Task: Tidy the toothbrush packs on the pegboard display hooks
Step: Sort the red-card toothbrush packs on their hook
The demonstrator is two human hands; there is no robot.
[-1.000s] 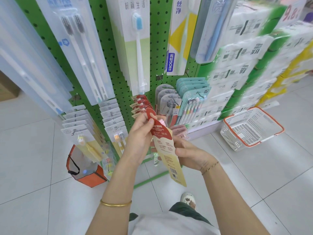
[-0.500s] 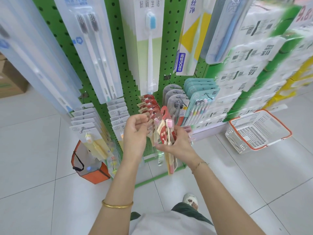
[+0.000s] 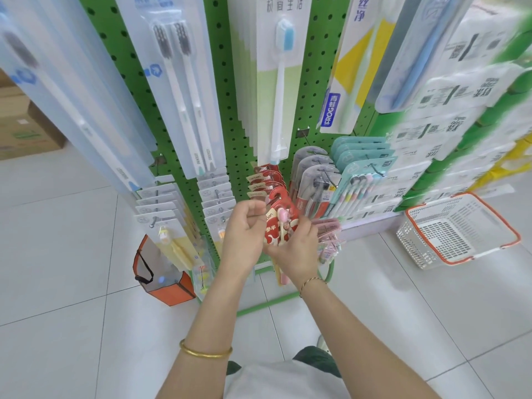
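Far left there was a stack of cardboard boxes (image 3: 20, 131) on the floor, and nearer, an orange bag (image 3: 168, 286) sat at the foot of the green pegboard (image 3: 230, 82). Long pale blue packs (image 3: 184, 87) hung up high, with a row of small white packs (image 3: 159, 207) on hooks below them.

The left hand (image 3: 244, 234), gold bangle (image 3: 205, 352) on that wrist, was up against the left edge of the red toothbrush pack (image 3: 280, 220). Its fingers were curled in tight, but honestly I couldn't tell if they were pinching the card or only touching it. The pack itself was upright, just in front of the row of matching red packs (image 3: 264, 180) on a low hook; couldn't see if its hanger hole was on the hook.

The right hand (image 3: 296, 249) held the pack from below, fingers wrapped round its lower half.

Right of that hung grey packs (image 3: 313, 174) and teal packs (image 3: 362, 168), then a white basket (image 3: 501, 220) with an orange rim on the floor.
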